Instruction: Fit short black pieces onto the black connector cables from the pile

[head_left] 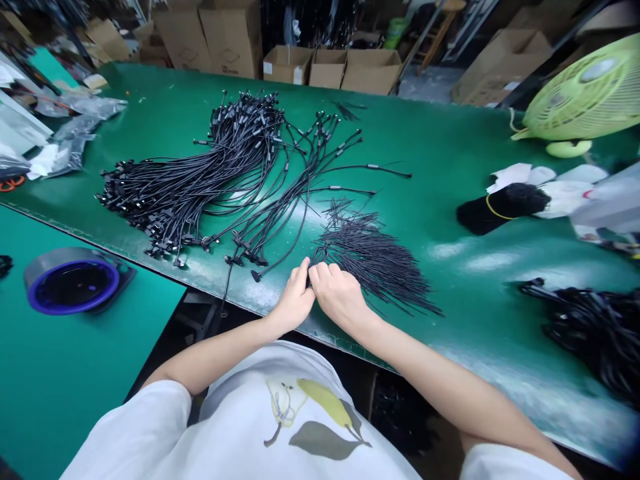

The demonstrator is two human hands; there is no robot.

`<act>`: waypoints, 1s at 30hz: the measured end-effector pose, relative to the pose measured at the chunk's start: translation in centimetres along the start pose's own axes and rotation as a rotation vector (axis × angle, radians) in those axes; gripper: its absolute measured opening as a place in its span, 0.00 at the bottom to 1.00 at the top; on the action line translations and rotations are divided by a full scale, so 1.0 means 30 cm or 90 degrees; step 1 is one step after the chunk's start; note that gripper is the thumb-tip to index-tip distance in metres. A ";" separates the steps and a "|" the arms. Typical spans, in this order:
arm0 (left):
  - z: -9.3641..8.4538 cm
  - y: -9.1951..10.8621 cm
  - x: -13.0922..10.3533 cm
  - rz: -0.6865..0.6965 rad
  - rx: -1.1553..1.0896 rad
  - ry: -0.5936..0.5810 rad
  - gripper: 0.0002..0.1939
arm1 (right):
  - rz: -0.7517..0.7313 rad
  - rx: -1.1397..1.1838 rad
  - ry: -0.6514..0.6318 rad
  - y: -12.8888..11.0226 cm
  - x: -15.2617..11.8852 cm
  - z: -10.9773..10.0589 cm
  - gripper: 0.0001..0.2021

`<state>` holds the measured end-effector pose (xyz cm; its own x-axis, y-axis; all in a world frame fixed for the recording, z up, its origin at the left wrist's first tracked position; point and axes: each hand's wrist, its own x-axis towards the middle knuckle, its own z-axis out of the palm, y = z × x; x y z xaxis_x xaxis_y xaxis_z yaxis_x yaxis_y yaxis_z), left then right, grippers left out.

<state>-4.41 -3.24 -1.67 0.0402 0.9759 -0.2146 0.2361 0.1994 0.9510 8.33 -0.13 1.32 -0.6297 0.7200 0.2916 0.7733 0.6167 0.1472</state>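
My left hand (295,297) and my right hand (341,292) meet near the table's front edge, fingers closed. Between and just above them shows a black cable (319,255), bent into a small loop; the fingers hide most of it. Touching distance to the right is a fanned pile of thin black ties (383,260). Several loose black cables (287,193) with small connectors lie beyond my left hand. Farther left rests a large bundle of similar cables (200,167), connectors at both ends.
A roll of tape (73,280) sits on the lower left table. To the right are a banded black bundle (487,210), coiled black cables (595,327) and a green fan (585,93). Cardboard boxes (373,70) stand behind the green table (440,153). Plastic bags (77,133) lie at left.
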 end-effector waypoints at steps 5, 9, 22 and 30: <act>0.003 -0.004 0.013 0.010 -0.150 -0.013 0.33 | 0.207 0.438 0.019 -0.001 -0.009 0.043 0.11; -0.059 0.035 0.024 0.144 -0.169 -0.020 0.27 | 0.329 0.733 0.097 -0.027 -0.042 0.052 0.13; -0.088 0.010 0.035 -0.080 -0.269 -0.116 0.41 | 0.025 0.202 0.148 -0.065 -0.079 -0.007 0.14; -0.161 0.088 -0.058 0.105 -0.086 -0.143 0.25 | 0.091 0.338 0.063 -0.042 -0.097 0.050 0.17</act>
<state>-8.53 -3.99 2.30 0.2850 0.9548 -0.0843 0.0782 0.0645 0.9949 9.07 -2.53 -1.13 -0.4912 0.7908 0.3651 0.6910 0.6090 -0.3894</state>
